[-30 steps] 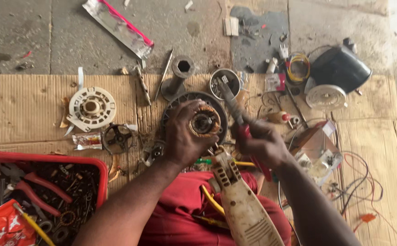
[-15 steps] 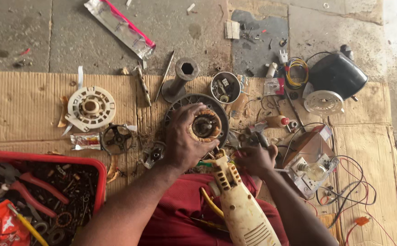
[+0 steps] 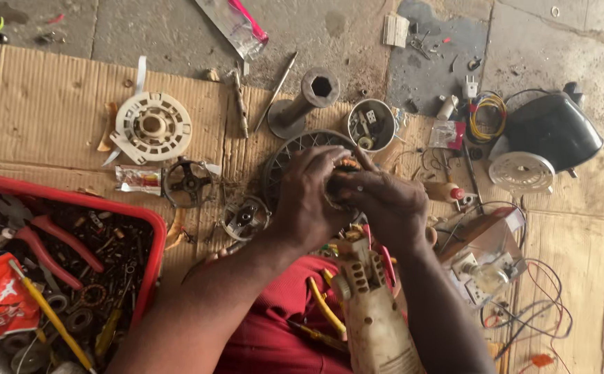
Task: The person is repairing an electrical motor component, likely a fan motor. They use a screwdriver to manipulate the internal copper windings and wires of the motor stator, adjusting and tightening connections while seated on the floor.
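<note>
**Both hands closed on a wound motor core at frame centre**

Here, at the middle of the frame: left hand (image 3: 309, 204) and right hand (image 3: 385, 204) pressed together, fingers curled round a small motor core (image 3: 345, 166) with coppery windings, mostly hidden between the palms. Directly behind the grip, lying flat on the cardboard (image 3: 45, 104), a dark round fan grille (image 3: 291, 156). Just below the hands, toward the bottom edge, a grimy cream-coloured tool housing (image 3: 374, 318) propped on a red-clothed lap, with yellow wires (image 3: 324, 305) alongside.

Left of the hands: two small black rotor-like parts (image 3: 187, 181) (one nearer the wrist, near the grille's lower rim), and further up-left a white round plastic plate (image 3: 153, 127). Lower left corner: a red tray (image 3: 151, 228) full of screws and scraps, red-handled pliers (image 3: 52, 242) among them.

Above the hands: a grey socket tube (image 3: 309, 97) and an open round tin (image 3: 371, 125) holding small bits. Upper right: a black motor cover (image 3: 555, 131), a white disc (image 3: 521, 172) touching its lower left, a coil of coloured wire (image 3: 487, 118). Right of the hands: a clear plastic box (image 3: 489, 253) with loose wiring trailing off to the lower right.
</note>
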